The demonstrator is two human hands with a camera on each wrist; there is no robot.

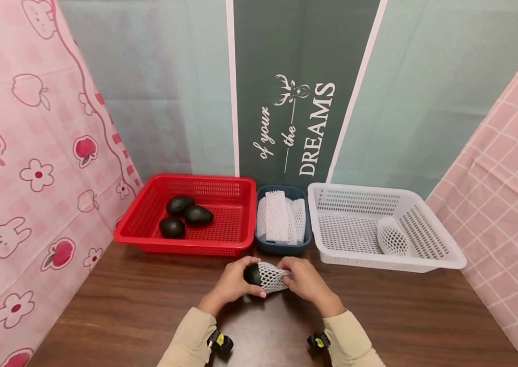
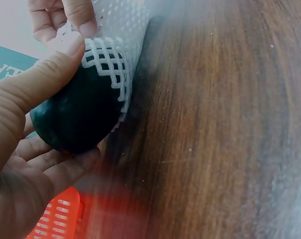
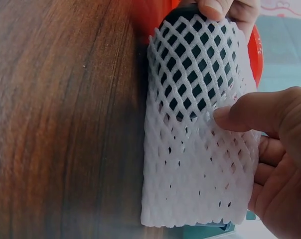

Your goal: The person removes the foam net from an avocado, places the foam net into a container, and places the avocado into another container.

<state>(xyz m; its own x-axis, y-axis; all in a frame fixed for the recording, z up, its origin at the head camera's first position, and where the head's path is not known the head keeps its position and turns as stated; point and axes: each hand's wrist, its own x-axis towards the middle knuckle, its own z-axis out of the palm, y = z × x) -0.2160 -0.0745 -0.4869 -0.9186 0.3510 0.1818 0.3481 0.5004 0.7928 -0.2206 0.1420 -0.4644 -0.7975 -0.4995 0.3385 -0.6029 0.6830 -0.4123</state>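
Note:
A dark green avocado (image 1: 251, 275) sits partly inside a white foam net sleeve (image 1: 271, 278), low over the table in the head view. My left hand (image 1: 233, 280) grips its bare end, thumb on one side and fingers on the other. In the left wrist view the avocado (image 2: 80, 114) shows its smooth skin below the net's edge (image 2: 108, 62). My right hand (image 1: 304, 278) pinches the sleeve with thumb and fingers. In the right wrist view the sleeve (image 3: 190, 164) covers much of the avocado, and its far part hangs flat and unfilled beyond the fruit.
Behind the left hand stands a red basket (image 1: 236, 244) with three avocados (image 1: 198, 215). A blue bin (image 1: 281, 248) holds folded foam nets (image 1: 277, 216). To the right, a white basket (image 1: 378, 262) contains one netted item (image 1: 392, 238). All stand on a brown wooden table (image 1: 126, 316).

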